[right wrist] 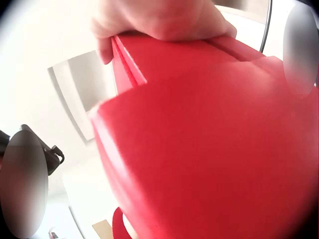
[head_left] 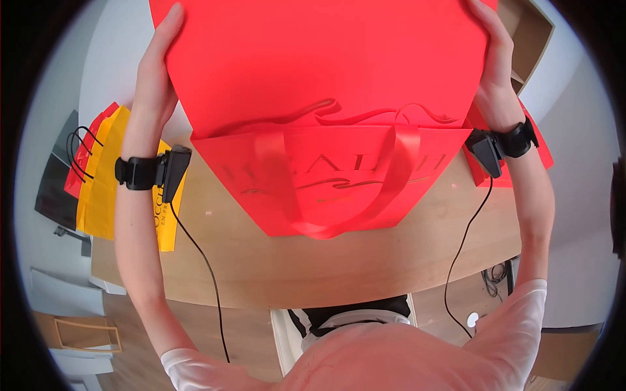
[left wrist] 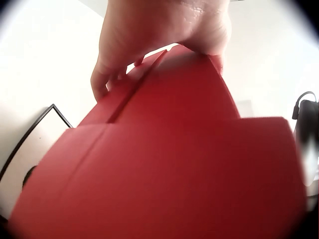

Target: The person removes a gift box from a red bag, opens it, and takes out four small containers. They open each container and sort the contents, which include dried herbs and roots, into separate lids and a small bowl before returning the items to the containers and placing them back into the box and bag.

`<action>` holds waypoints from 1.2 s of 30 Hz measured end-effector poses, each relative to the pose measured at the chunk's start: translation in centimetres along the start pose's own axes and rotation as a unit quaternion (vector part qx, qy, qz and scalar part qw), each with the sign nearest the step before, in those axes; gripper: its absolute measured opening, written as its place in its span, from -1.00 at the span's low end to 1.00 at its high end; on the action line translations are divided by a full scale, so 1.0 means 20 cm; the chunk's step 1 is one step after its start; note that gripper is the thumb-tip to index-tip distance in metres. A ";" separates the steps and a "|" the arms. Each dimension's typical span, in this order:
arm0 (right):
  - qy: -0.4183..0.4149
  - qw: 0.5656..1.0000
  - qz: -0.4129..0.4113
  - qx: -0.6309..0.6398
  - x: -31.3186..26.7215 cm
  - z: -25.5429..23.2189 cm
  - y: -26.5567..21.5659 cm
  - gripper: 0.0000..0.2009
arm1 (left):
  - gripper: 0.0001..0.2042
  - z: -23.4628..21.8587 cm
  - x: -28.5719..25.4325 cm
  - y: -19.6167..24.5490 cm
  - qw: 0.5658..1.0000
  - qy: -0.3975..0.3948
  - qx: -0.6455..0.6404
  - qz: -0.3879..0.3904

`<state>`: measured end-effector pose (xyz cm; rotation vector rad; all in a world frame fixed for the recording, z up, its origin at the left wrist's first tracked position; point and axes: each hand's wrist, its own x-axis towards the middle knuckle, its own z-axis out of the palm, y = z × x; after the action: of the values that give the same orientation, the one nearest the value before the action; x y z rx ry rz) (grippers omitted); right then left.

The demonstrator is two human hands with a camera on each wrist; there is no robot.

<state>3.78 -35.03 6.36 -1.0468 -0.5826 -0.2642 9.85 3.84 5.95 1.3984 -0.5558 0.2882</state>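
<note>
Both hands hold a large red box point(head_left: 326, 58) from its two sides. Its lower part is hidden inside a red gift bag point(head_left: 339, 215), which stands on the table with a ribbon handle point(head_left: 280, 176) looping down its front. My left hand point(head_left: 156, 78) grips the box's left side, thumb on the near face; in the left wrist view its fingers point(left wrist: 100, 82) reach over the far edge. On the right side, my right hand point(head_left: 497, 72) grips likewise, and the right wrist view has it spanning the box point(right wrist: 164, 55) above the bag's rim.
A yellow paper bag point(head_left: 107, 189) stands at the table's left, with a red bag point(head_left: 81, 166) behind it. Another red bag point(head_left: 538, 146) is at the right, beyond my wrist. The wooden table point(head_left: 215, 260) curves in front of me. Black cables point(head_left: 212, 274) hang from both wrist cameras.
</note>
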 end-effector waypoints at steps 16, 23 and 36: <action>0.136 0.989 0.032 0.037 -0.08 -0.41 -0.08 -0.70 | -0.36 -0.07 -0.66 -0.66 0.963 -0.141 -0.029 -0.227; 0.153 0.977 0.068 0.134 -0.25 -0.46 0.02 -0.67 | -0.56 -0.15 -0.55 -0.44 0.926 -0.188 0.033 -0.325; 0.234 0.966 -0.065 0.087 -0.22 -0.64 -0.08 -0.68 | -0.40 -0.02 -0.45 -0.21 0.929 -0.170 0.139 -0.297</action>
<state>3.62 -47.27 0.31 -0.7402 -0.2403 -0.5483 4.41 4.64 -2.36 1.8371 -0.3520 -0.3875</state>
